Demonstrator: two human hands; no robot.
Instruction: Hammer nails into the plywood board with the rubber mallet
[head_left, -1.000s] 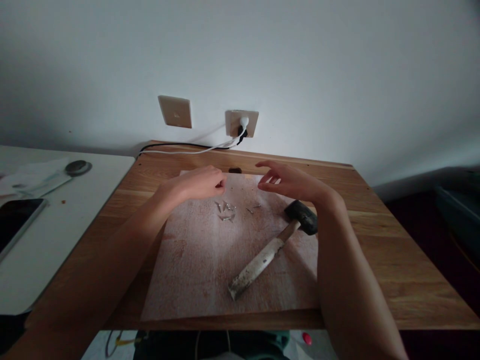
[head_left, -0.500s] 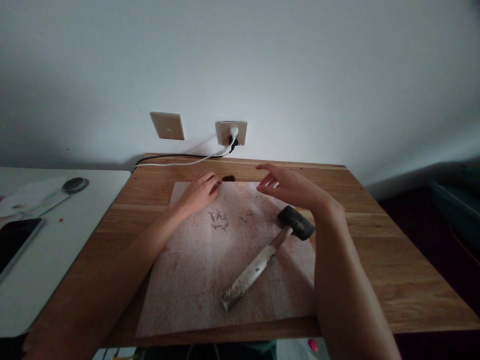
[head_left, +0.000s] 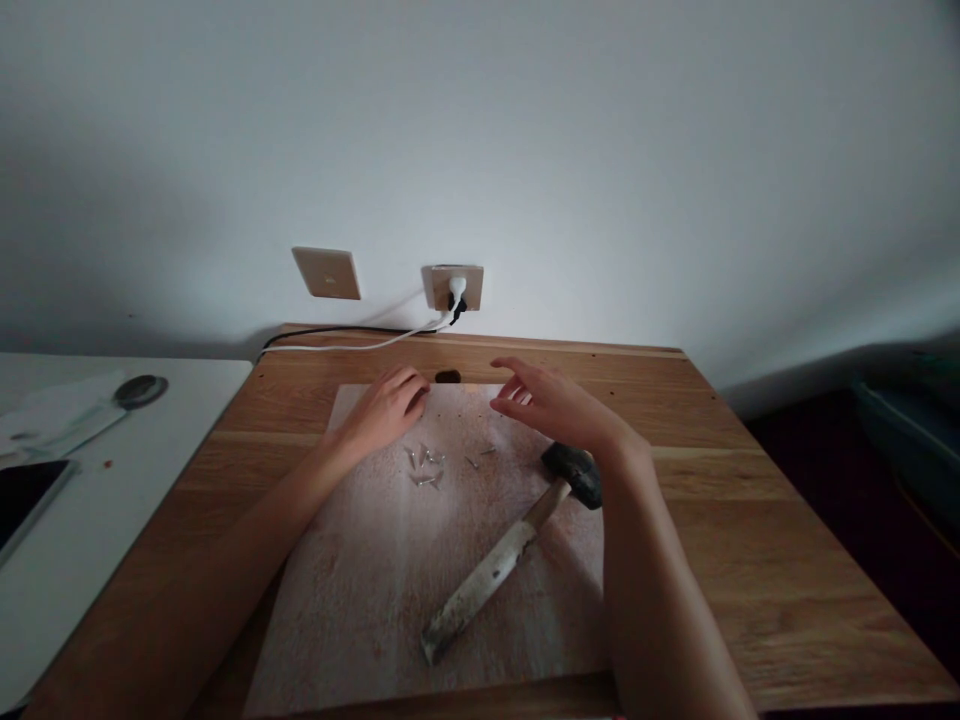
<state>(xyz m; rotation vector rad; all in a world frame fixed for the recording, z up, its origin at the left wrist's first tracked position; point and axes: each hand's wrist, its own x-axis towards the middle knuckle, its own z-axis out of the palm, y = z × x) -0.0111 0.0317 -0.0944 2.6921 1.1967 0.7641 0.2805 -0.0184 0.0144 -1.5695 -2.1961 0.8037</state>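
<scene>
- Brown wood, in broad planks, is shown from the head camera as a tabletop [head_left: 750, 530] set against a pale wall [head_left: 600, 180].
- On it a pinkish, worn-looking board [head_left: 352, 610] is laid flat, its far edge placed near a round dark hole [head_left: 448, 377].
- The left hand [head_left: 391, 405] is held over the board's far left part, fingers curled downward; whether anything is gripped cannot be told.
- The right hand [head_left: 551, 405] is held at the far right part, index finger and thumb spread well apart; contact with the board cannot be made out.
- Between the forearms, a loose cluster of small nails [head_left: 424, 466] is scattered on the board, with two more nails [head_left: 480, 457] set just to the right.
- A black-headed hammer [head_left: 487, 578] is laid diagonally across the board, its head placed below the right hand, its pale, stained handle pointed towards the near left.
- At left, a dark-screened device [head_left: 28, 495] is seen on a white table [head_left: 142, 510].
</scene>
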